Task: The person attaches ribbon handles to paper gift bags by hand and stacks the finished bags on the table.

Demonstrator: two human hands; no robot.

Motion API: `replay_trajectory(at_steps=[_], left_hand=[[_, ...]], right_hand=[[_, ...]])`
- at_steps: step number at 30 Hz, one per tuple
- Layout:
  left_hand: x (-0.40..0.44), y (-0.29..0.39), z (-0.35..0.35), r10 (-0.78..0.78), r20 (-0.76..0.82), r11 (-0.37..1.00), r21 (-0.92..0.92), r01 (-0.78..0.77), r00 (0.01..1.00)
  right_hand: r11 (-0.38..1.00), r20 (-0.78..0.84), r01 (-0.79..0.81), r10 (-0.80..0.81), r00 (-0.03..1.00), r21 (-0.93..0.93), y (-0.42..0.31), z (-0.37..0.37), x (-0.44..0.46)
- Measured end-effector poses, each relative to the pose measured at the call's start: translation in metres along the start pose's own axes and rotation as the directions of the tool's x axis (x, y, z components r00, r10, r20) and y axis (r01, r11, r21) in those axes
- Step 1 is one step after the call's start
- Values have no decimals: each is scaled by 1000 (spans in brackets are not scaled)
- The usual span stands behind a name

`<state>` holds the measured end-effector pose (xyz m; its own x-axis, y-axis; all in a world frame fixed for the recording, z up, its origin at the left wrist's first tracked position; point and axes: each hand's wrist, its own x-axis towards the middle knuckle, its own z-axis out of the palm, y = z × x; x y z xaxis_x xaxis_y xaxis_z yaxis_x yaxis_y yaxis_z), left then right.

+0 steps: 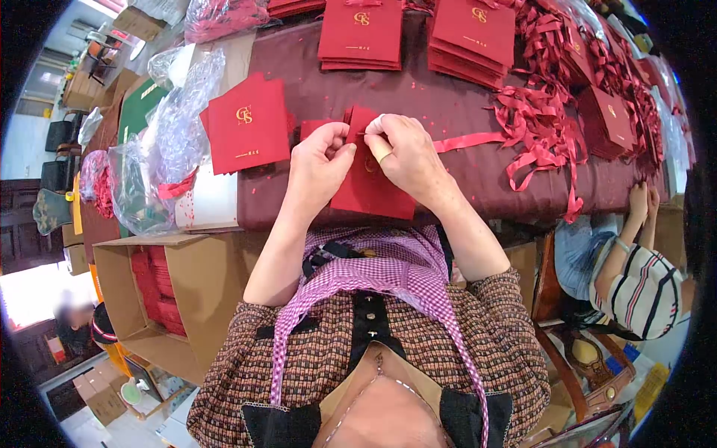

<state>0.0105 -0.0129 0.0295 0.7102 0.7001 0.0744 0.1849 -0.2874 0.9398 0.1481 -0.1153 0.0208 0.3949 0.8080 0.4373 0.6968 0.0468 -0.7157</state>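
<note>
A red paper bag [373,193] lies at the front edge of the cloth-covered table, between my hands. My left hand [321,163] is closed, its thumb and fingers pinched at the bag's upper left edge. Closed in a pinch too, my right hand [407,155] is at the bag's top, with a thin small thing at its fingertips that I cannot make out. A yellowish band is round one finger. From behind this hand a red ribbon [472,141] runs right to a tangled ribbon heap [541,142]. Whether the fingers hold the ribbon is hidden.
Stacked red bags with gold lettering [250,123] lie to the left; further stacks [360,37] stand at the back. Clear plastic bags [160,149] are at far left. An open cardboard box [202,299] holds red items below. Another person [638,287] sits at right.
</note>
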Motion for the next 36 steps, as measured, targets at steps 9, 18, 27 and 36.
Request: replay_trajectory(at_steps=[9,18,27,36], left_hand=[[-4,1,9,112,-40,986,128,-106,993],[-8,3,16,390,-103,895,276,-351,915],[-8,-2,19,462,-48,841,339,-420,886],[-1,-7,7,349,15,932,101,-349,937]], right_hand=[[820,66,265,-269,961,-508,-11,0,3],[911,134,162,-119,984,-379,-10,-1,5],[929,63,129,-114,991,-348,-20,-8,5],[988,116,-111,99,988,107,-11,-27,4]])
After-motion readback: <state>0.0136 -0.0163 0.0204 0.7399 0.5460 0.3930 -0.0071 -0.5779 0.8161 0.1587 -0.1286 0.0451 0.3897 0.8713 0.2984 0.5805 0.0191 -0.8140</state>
